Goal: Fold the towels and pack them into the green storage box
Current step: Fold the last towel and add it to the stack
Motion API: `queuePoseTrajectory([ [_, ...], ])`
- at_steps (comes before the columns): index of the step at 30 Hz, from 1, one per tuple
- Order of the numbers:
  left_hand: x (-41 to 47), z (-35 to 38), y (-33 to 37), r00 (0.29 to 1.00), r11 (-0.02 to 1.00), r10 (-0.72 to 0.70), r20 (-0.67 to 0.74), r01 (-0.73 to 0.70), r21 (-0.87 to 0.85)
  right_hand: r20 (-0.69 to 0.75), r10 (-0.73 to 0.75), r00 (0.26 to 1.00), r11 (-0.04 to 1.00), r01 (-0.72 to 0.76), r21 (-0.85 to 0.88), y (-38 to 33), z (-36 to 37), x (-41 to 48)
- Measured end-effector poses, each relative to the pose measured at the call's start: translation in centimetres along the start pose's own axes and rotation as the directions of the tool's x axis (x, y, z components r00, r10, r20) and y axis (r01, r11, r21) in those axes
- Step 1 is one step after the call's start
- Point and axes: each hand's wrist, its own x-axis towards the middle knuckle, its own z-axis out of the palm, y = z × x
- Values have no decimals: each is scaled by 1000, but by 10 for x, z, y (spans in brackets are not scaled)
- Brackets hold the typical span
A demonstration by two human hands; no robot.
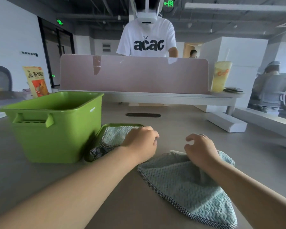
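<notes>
Head view: green storage box point(56, 128) waits open at nine o'clock; left hand point(141, 142) rests curled on the lid's towel point(116, 135); right hand point(201, 149), loosely open, pins another towel point(188, 187), probably for folding.

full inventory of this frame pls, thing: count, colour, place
storage box: 1, green, open, table left
lid: 1, green, flat beside box, under a towel
towels: 2, pale blue, checked trim; one on lid, one on table near right
table: 1, beige
divider: 1, pink, far desk
drink cup: 1, yellow, right of divider
snack bag: 1, yellow-orange, behind box
person in white T-shirt: 1, behind divider
left hand: on lid towel
right hand: fingers curled, over near towel
</notes>
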Motion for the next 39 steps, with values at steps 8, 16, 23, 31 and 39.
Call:
queuePoseTrajectory([
  [8,2,48,51,985,985,89,147,-65,-161,-49,62,997,997,-64,-33,44,2,-5],
  [16,31,75,40,994,971,-111,1,108,-212,-102,0,995,999,-4,-39,49,19,42],
  [23,42,74,32,933,792,-349,-91,243,-560,-411,-169,896,941,271,202,39,21,74],
  [31,36,50,32,704,-215,-325,631,595,-774,-478,-133,868,852,347,392,28,1,57],
  [39,24,31,35,705,6,29,709,709,-705,-378,17,926,982,56,181,40,-6,58],
])
